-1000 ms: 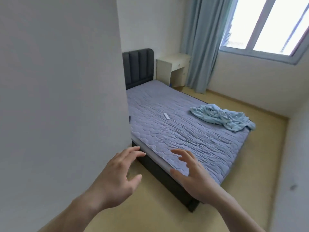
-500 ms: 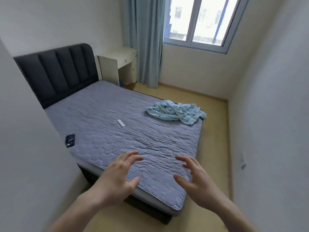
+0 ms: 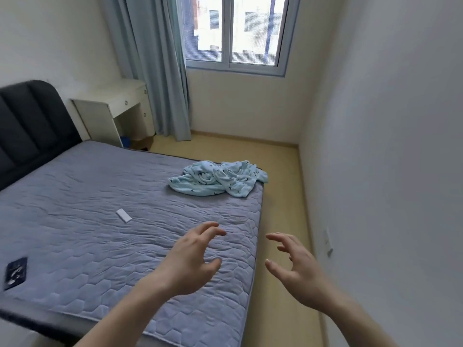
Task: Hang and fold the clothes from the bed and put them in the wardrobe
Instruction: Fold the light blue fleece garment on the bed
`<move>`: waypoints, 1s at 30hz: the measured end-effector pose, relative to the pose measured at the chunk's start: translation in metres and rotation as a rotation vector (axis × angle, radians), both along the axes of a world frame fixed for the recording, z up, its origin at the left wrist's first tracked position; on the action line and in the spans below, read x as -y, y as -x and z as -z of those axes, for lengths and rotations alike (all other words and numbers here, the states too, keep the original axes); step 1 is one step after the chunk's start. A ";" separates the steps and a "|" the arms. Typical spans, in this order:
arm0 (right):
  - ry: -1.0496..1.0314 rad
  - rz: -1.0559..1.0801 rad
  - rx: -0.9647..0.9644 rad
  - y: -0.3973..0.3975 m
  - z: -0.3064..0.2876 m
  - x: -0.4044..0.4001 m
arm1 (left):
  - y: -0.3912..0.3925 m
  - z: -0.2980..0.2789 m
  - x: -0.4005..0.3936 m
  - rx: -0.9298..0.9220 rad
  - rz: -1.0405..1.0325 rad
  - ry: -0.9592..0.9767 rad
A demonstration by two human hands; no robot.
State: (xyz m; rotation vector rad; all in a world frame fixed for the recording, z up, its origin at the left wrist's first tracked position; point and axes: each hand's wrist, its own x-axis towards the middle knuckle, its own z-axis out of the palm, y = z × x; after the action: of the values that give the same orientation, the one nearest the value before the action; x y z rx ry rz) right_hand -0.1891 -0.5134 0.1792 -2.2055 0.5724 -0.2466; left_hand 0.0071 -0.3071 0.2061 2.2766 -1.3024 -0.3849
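My left hand [image 3: 190, 261] and right hand [image 3: 298, 269] hover empty, fingers spread; crumpled blue garment [image 3: 218, 181] at bed's [image 3: 75, 221] far-right corner, floor strip [image 3: 280, 196] alongside.

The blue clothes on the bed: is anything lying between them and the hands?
Nothing visible: only bare mattress lies between the hands (left, right) and the blue clothes. The white remote sits off to the left.
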 end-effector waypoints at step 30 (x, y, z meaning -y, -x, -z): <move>-0.024 -0.226 -0.221 -0.270 0.028 0.414 | -0.235 0.079 0.357 -0.201 -0.320 -0.059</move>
State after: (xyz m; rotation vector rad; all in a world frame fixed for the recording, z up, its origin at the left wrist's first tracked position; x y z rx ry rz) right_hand 0.0812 -0.9278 0.1508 -2.2659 0.4366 0.1235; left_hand 0.2421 -0.6645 0.1274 2.3734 -0.8211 -0.5268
